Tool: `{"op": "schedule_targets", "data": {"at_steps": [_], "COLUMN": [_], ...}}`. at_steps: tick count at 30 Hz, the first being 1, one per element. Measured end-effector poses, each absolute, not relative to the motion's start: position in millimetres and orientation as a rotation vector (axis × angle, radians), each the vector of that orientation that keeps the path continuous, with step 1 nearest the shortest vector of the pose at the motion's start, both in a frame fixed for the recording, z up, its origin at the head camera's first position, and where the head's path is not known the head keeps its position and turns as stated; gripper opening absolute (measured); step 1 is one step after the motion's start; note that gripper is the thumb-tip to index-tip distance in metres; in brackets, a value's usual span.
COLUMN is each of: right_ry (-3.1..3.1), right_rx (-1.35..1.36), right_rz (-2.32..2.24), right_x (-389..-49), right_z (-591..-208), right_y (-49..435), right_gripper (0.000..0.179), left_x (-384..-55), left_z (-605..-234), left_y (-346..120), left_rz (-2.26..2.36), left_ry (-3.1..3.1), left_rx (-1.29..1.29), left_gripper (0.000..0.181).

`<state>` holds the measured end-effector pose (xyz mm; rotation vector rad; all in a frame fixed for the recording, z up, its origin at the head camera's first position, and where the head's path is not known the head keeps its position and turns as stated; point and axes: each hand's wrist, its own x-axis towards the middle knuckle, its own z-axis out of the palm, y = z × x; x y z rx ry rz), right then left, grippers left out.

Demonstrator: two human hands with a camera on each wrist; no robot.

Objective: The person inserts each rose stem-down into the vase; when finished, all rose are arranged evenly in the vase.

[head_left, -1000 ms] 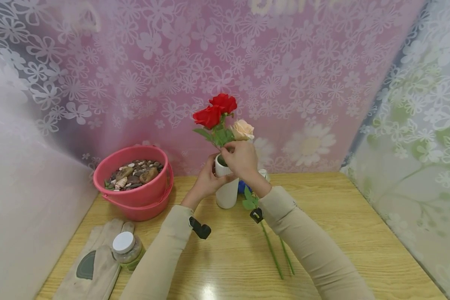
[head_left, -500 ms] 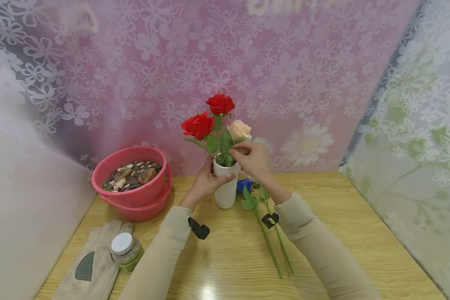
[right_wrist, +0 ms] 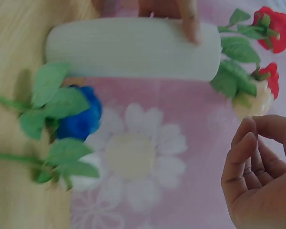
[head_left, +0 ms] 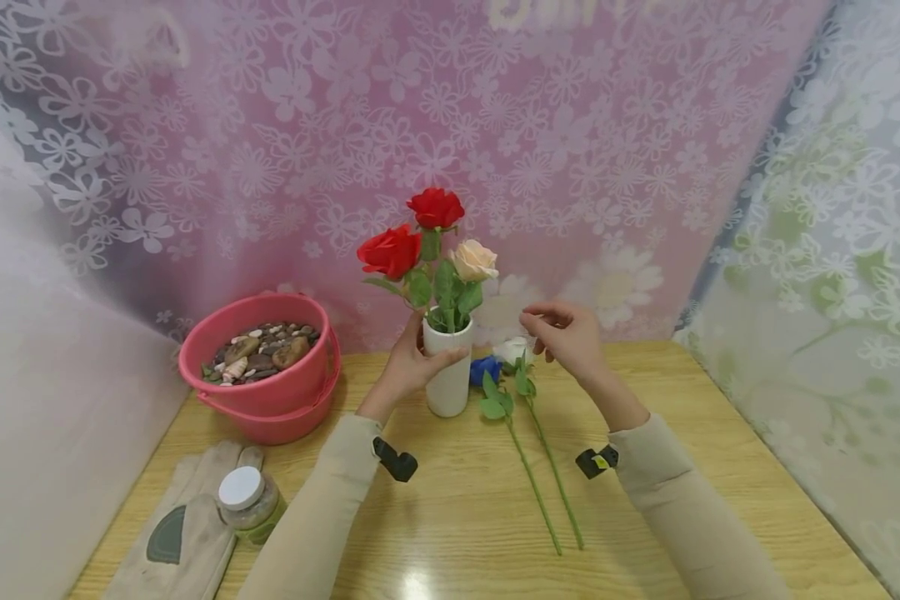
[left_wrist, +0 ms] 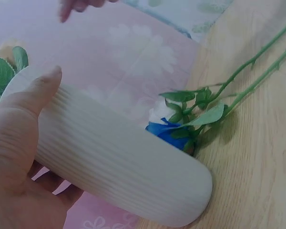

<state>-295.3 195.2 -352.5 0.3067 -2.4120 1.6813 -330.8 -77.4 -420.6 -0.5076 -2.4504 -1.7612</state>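
Observation:
My left hand (head_left: 414, 364) grips a white ribbed vase (head_left: 448, 387) near its top, thumb across the front in the left wrist view. Two red roses (head_left: 390, 252) and a cream rose (head_left: 474, 260) stand in the vase, green leaves spreading at its rim. Off to the right, my right hand (head_left: 570, 337) hovers in the air with loosely bent fingers and nothing in them. Below it lie a blue rose (head_left: 486, 371) and a white rose (head_left: 512, 350), their heads beside the vase and their stems pointing toward me.
A pink bucket (head_left: 258, 400) filled with pebbles and shells stands on the left of the wooden table (head_left: 690, 467). Before it lie work gloves (head_left: 187, 525) and a white-lidded jar (head_left: 249, 504). A flowered pink backdrop (head_left: 330, 167) rises behind the table.
My right hand has let go at the flowers and moved right, away from the vase. The red roses have spread apart, one leaning left. My left hand stays on the vase.

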Motion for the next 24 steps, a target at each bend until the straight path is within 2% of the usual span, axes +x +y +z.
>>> {"op": "schedule_targets", "data": {"at_steps": [10, 24], "right_ry": [-2.49, -2.712], "right_rx": [0.212, 0.16], "right_rz": [1.712, 1.622], "right_x": [-285.2, -276.3], "right_z": [-385.0, -454.7], "right_y": [231.4, 254.4], "right_gripper": [0.041, 0.045], "left_x": [-324.3, -323.7], "left_z": [-425.9, -426.2], "left_y": [-77.0, -80.0], "left_rz": [-1.765, -1.763], "left_ry": [-2.409, -2.435], "left_rx": [-0.473, -0.478], "left_gripper": [0.091, 0.087]}}
